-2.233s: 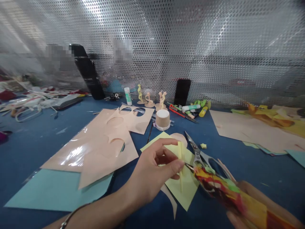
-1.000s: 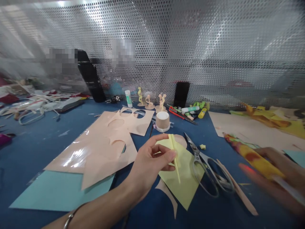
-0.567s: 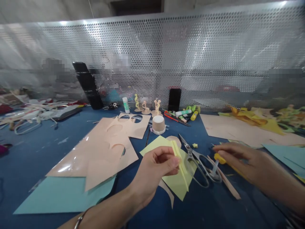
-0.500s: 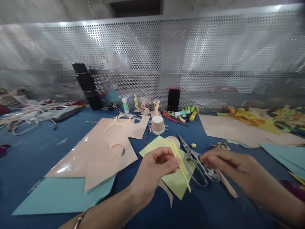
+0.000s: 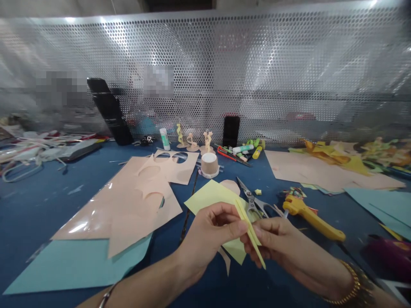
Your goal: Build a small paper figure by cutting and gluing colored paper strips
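A narrow folded strip of yellow paper (image 5: 243,217) slants between my two hands. My left hand (image 5: 215,229) pinches it near its upper part, thumb on top. Lower down, the fingers of my right hand (image 5: 278,239) are closed on the same strip. Beneath the hands lies a pale yellow paper sheet (image 5: 205,194), partly covered by them. Scissors (image 5: 250,196) rest just beyond my right hand, blades pointing away, handles partly hidden. A small yellow paper star (image 5: 257,192) is beside them. Right of my right hand lies a yellow glue gun (image 5: 313,218).
Pink sheets with round cut-outs (image 5: 128,205) and a blue-green sheet (image 5: 80,265) spread at left. A tape roll (image 5: 209,164), glue stick (image 5: 165,139) and small paper figures (image 5: 180,136) stand ahead. A phone (image 5: 231,130) leans on the perforated metal panel (image 5: 199,85).
My right hand has moved left from beside the scissors and taken hold of the strip's lower part. The glue gun, formerly behind that hand, now shows. The view has shifted slightly.
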A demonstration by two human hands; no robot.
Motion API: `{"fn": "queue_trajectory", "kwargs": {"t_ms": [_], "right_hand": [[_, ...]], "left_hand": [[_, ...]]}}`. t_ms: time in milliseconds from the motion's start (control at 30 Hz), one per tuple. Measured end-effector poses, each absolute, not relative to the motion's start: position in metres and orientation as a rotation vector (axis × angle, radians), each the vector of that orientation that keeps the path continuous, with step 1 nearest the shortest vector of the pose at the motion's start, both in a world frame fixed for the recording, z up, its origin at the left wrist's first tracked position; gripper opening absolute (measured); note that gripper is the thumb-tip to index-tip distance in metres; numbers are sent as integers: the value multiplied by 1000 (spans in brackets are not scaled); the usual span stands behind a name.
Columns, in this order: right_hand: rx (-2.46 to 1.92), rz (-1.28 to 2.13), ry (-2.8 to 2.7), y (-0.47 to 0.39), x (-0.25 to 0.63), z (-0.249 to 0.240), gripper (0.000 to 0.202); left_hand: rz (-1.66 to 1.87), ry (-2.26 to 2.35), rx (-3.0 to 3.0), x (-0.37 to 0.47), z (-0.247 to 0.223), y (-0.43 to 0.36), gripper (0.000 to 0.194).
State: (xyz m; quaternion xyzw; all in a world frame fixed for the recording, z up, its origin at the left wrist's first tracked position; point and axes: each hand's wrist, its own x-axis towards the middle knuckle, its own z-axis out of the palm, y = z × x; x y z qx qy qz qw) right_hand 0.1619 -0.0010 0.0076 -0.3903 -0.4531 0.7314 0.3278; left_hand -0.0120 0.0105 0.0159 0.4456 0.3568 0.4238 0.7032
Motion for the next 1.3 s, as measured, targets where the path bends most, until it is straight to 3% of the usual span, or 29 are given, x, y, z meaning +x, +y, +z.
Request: {"fn": "queue_trajectory", "kwargs": {"t_ms": [600,1067,1300], "right_hand": [[-1038,1982,-1037,-3,164,10,27],[-688,2219,-1043,-4,168,-5,26],[-826,2133,-1020,-6,164,2,27]], "left_hand": [[941,820,914,-9,14,10,17],[996,699,927,-10,17,10,12],[1026,811,953,-10,16,11,12]]}}
